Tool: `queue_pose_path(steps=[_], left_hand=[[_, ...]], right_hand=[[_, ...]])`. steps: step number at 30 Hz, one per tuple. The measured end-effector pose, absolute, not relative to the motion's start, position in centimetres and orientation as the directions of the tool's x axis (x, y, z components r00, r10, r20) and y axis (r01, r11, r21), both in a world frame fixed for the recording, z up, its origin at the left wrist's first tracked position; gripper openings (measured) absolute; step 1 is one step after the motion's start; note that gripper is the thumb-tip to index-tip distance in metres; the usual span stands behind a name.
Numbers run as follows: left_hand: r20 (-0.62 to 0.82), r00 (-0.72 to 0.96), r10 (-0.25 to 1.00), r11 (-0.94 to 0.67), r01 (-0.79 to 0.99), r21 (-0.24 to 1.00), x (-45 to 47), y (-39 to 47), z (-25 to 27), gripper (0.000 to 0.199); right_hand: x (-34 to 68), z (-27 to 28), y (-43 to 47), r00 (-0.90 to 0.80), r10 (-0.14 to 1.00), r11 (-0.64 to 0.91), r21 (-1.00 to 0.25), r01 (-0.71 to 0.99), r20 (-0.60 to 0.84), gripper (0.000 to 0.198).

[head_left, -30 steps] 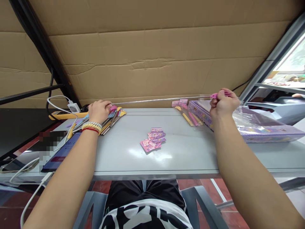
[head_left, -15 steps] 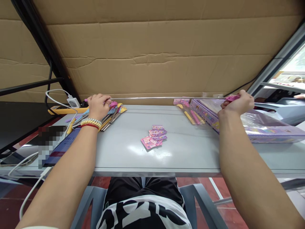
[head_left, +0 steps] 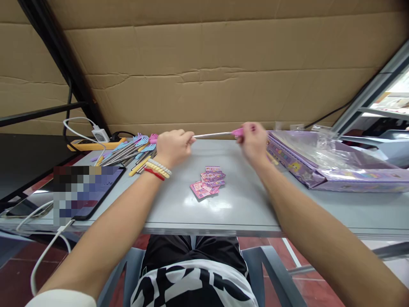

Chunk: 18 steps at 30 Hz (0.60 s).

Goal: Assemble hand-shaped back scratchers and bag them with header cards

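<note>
A pink telescopic back scratcher (head_left: pixel 212 135) stretches level between my two hands, its thin metal rod showing in the middle. My left hand (head_left: pixel 175 147) is closed around one end, which its fingers hide. At the other end my right hand (head_left: pixel 254 143), slightly blurred, grips a pink part. Beside my left wrist lies a pile of back scratchers (head_left: pixel 126 153) with pink, blue and yellow hand-shaped heads and metal rods. Small pink and purple printed cards (head_left: pixel 207 184) are spread on the table below and between my hands.
A purple printed box (head_left: pixel 290 164) with clear plastic wrap (head_left: pixel 332 149) stands at the right. On the left are a tablet (head_left: pixel 104 187), a white charger (head_left: pixel 100 134) with cables and a yellow object (head_left: pixel 86 145). A cardboard wall (head_left: pixel 207 55) closes off the back.
My hands have come much closer together, the right moving left and the left moving right. The back scratcher's visible rod is far shorter than before.
</note>
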State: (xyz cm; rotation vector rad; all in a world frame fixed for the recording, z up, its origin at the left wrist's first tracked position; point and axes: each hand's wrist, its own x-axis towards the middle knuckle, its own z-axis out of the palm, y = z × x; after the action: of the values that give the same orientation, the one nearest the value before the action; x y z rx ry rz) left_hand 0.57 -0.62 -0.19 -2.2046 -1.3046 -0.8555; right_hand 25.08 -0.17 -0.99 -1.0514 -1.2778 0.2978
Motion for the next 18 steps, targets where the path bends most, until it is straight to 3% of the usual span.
queue_pose_path(steps=[3,6,14,18], left_hand=[[0.695,0.386,0.607,-0.482,0.874,-0.064,2.2,-1.5,-0.5,0.034],[0.690,0.374,0.619,-0.477,0.878,-0.049,1.7,-1.7,-0.6,0.034],[0.582,0.395,0.711,-0.463,0.885,-0.035,1.6,-1.7,-1.1,0.044],[0.539,0.360,0.762,-0.411,0.911,-0.027,1.1,-0.8,-0.7,0.048]], right_hand=[[19.4,-2.3,-1.7,0.104,0.774,0.595,-0.773,0.219,0.625,0.033],[18.1,-2.8,-2.3,0.024,0.775,0.613,-0.761,0.214,0.631,0.036],[19.9,-4.3,-1.2,-0.031,0.847,0.499,-0.771,0.395,0.531,0.035],[20.4,-3.4,-0.3,0.077,0.740,0.595,-0.704,0.389,0.668,0.034]])
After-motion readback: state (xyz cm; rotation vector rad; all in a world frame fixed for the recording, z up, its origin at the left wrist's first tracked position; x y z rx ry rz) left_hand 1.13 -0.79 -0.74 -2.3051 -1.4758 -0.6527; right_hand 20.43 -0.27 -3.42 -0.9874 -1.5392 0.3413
